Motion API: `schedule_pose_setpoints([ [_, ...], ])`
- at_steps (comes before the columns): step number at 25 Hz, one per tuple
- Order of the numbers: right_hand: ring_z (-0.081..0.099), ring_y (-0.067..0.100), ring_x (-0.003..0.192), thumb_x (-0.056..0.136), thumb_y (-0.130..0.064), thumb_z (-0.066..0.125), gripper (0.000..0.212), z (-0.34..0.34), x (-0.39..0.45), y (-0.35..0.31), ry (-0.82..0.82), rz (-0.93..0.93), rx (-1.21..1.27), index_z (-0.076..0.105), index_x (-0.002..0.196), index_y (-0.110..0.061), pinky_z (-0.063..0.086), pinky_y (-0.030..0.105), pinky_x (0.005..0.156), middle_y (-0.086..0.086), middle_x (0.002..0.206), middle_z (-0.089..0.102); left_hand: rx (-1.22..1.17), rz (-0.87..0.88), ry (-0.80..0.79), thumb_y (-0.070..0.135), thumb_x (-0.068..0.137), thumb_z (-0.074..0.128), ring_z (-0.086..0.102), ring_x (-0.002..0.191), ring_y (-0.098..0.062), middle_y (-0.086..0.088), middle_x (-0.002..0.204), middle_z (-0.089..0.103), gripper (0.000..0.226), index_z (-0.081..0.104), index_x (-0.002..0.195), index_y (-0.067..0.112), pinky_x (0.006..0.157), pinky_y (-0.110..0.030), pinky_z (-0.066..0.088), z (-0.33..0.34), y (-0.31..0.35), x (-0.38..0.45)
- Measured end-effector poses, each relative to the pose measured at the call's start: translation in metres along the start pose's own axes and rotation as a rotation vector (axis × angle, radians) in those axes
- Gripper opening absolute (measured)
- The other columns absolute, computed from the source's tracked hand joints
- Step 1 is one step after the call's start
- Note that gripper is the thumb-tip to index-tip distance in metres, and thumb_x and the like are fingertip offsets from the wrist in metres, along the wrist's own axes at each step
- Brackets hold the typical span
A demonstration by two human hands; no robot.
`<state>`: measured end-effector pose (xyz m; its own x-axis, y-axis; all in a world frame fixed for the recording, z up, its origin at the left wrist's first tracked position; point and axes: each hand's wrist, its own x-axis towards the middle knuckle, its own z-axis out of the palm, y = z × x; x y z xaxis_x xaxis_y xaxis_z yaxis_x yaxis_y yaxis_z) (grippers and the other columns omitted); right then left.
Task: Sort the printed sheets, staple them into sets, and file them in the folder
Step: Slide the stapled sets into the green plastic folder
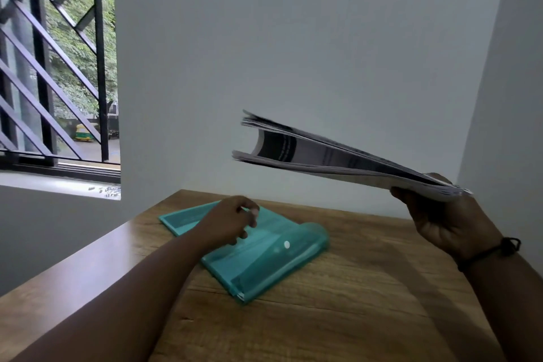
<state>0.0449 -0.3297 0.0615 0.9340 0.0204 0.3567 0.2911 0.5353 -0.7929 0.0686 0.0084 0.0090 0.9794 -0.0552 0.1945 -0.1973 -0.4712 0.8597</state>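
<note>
Sheets: we see the stack of printed sheets (338, 156) held in the air at about 3 o'clock of the view, above the table and well apart from the folder.
Sheets, axis: the long axis runs from the gripped end at 4 o'clock up to the free end at 10 o'clock, so the free end points up and left, toward the window.
Sheets, look: white paper with dark printed bands; the stack splays open at the free end, and an inner page curls between the upper and lower bundles.
Right hand: our right hand (449, 220) grips the lower right end of the stack, thumb on top and fingers curled beneath; a black cord (487, 253) circles the wrist.
Folder: the teal see-through folder (264, 256) lies flat on the table at 6 o'clock, its long axis running from 10 o'clock to 5 o'clock; a white snap button (286, 244) shows on it, and the right edge bulges upward.
Left hand: our left hand (232, 222) sits over the upper part of the folder, fingers loosely curled; we cannot tell whether they pinch the flap, as motion blurs them.
Table: the wooden table (352, 317) fills the lower view.
Window: a window with a black grille (58, 67) stands at 10 o'clock, with green trees beyond.
</note>
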Motion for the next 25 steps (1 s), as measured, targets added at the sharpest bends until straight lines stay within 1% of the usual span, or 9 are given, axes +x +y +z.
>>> schedule_pose_setpoints([
  [2,0.073,0.029,0.067,0.03,-0.009,0.081,0.037,0.005,-0.001,0.002,0.041,0.012,-0.054,0.073,0.066,-0.003,0.056,0.02,0.05,0.018,0.079,0.072,0.382,0.117,-0.133,0.042,0.089,0.063,0.059,0.1,-0.008,0.005,0.118,0.062,0.03,0.061,0.117,0.031,0.089,-0.031,0.05,0.01,-0.001,-0.004],
  [4,0.073,0.032,0.072,0.028,-0.01,0.087,0.052,0.004,-0.001,0.007,0.048,0.041,-0.177,0.07,0.075,0.004,0.057,0.023,0.054,0.021,0.092,0.073,0.563,0.051,-0.308,0.058,0.079,0.066,0.04,0.131,-0.017,0.005,0.145,0.042,0.068,0.042,0.14,0.038,0.108,-0.038,0.035,0.021,0.003,-0.009],
  [7,0.073,0.029,0.074,0.071,0.005,0.066,0.023,0.003,-0.002,0.01,0.089,0.117,-0.315,0.056,0.09,0.012,0.057,0.026,0.055,0.025,0.103,0.068,0.852,-0.021,-0.358,0.081,0.063,0.062,0.018,0.145,-0.026,0.0,0.161,0.016,0.113,0.014,0.152,0.033,0.115,-0.045,0.02,0.039,0.006,-0.016],
  [9,0.073,0.028,0.076,0.076,0.007,0.061,0.011,0.001,-0.003,0.008,0.108,0.153,-0.341,0.054,0.084,0.01,0.058,0.028,0.054,0.026,0.103,0.067,0.88,-0.067,-0.342,0.089,0.056,0.057,0.008,0.148,-0.029,-0.001,0.163,0.008,0.125,0.007,0.153,0.029,0.117,-0.051,0.011,0.044,0.002,-0.017],
  [12,0.073,0.032,0.08,0.035,-0.006,0.09,0.048,-0.01,-0.007,0.003,0.088,0.191,-0.333,0.055,0.065,0.005,0.058,0.032,0.054,0.027,0.102,0.069,0.81,-0.172,-0.351,0.096,0.047,0.052,-0.007,0.148,-0.034,0.002,0.164,0.001,0.131,0.0,0.152,0.038,0.116,-0.061,-0.004,0.038,-0.009,-0.011],
  [13,0.073,0.031,0.08,0.03,-0.007,0.09,0.048,-0.01,-0.009,0.002,0.088,0.205,-0.336,0.056,0.061,0.004,0.058,0.032,0.054,0.028,0.103,0.069,0.804,-0.194,-0.342,0.097,0.048,0.049,-0.008,0.148,-0.035,0.002,0.164,0.001,0.128,0.0,0.152,0.04,0.115,-0.062,-0.006,0.035,-0.013,-0.009],
  [16,0.073,0.024,0.07,0.05,-0.002,0.079,0.02,-0.003,-0.011,0.003,0.039,0.246,-0.443,0.064,0.062,0.002,0.058,0.028,0.052,0.029,0.103,0.066,0.825,-0.23,-0.242,0.096,0.059,0.04,-0.005,0.148,-0.037,0.001,0.163,0.003,0.117,0.005,0.153,0.037,0.116,-0.062,-0.002,0.018,-0.026,0.002],
  [19,0.07,0.033,0.088,0.038,-0.007,0.069,0.012,0.008,-0.009,0.009,-0.03,0.351,-0.46,0.067,0.048,-0.001,0.059,0.037,0.064,0.018,0.106,0.071,0.858,-0.306,-0.202,0.097,0.054,0.04,-0.004,0.149,-0.034,0.0,0.164,0.001,0.126,0.006,0.155,0.03,0.116,-0.06,-0.001,-0.004,-0.042,0.013],
  [25,0.07,0.035,0.091,0.032,-0.004,0.067,0.033,0.009,-0.003,0.013,-0.075,0.358,-0.529,0.062,0.062,0.007,0.06,0.038,0.061,0.017,0.106,0.072,0.746,-0.278,-0.232,0.096,0.036,0.047,0.023,0.143,-0.03,-0.006,0.157,0.027,0.132,0.034,0.148,0.027,0.116,-0.047,0.02,-0.029,-0.054,0.031],
])
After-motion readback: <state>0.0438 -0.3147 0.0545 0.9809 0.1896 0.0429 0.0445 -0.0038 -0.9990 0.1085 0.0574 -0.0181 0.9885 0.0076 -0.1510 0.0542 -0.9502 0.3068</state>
